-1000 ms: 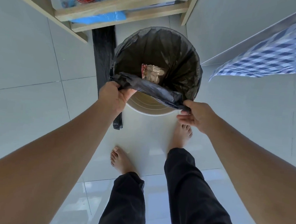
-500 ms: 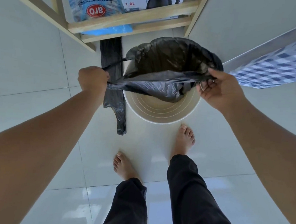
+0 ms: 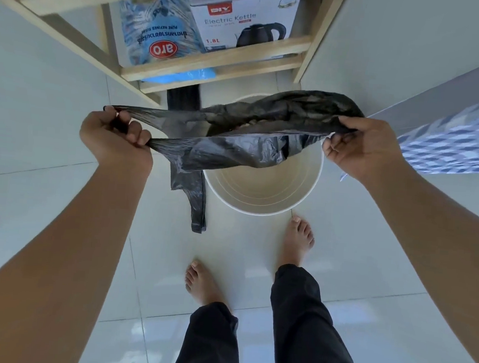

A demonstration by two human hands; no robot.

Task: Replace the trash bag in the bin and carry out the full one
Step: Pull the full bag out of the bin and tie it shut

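A black trash bag [image 3: 235,150] is stretched wide above a cream round bin [image 3: 263,191]. My left hand [image 3: 114,135] grips the bag's left handle, pulled out to the left of the bin. My right hand [image 3: 359,147] grips the bag's right edge over the bin's right rim. The bag's mouth is pressed nearly flat, so its contents are hidden. A second flat black bag [image 3: 195,195] lies on the floor to the left of the bin.
A wooden shelf [image 3: 212,66] stands just behind the bin, holding an electric kettle box [image 3: 244,20] and a blue sugar pack [image 3: 158,28]. A blue checked cloth [image 3: 456,139] hangs at the right. My bare feet [image 3: 296,239] stand on white tiles near the bin.
Both hands have lifted the bag's rim off the bin and spread apart, left hand going left, right hand going right. The bag mouth has flattened and the bin's inner wall shows.
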